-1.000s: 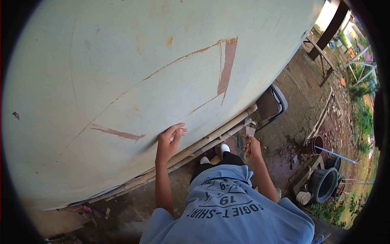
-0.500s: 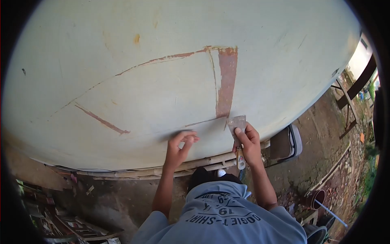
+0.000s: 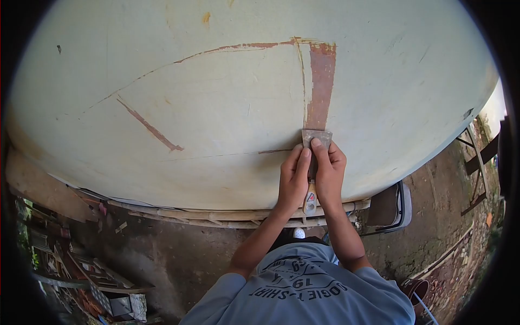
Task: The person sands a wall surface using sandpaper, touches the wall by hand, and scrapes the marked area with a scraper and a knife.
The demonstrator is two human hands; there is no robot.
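Both my hands grip a paint scraper (image 3: 316,138) with a flat metal blade and a short wooden handle. My right hand (image 3: 331,168) wraps it from the right, thumb pressed on the blade. From the left, my left hand (image 3: 296,177) closes on the blade's lower left side. The blade's top edge lies at the lower end of a reddish-brown bare strip (image 3: 323,86) on a large pale, curved panel (image 3: 233,119). A thin brown line (image 3: 238,46) arcs leftward from the strip's top. Another brown streak (image 3: 151,128) slants at the panel's left.
Bamboo poles (image 3: 244,218) run along the panel's lower edge. A grey-rimmed chair-like object (image 3: 391,208) stands at the right on dirt ground. Scrap wood (image 3: 103,290) is piled at lower left. A brown bucket (image 3: 414,290) stands at lower right.
My left hand has moved up and right from beside the panel onto the scraper. The scraper has turned more upright and its blade now covers the strip's lower end. The view has shifted slightly.
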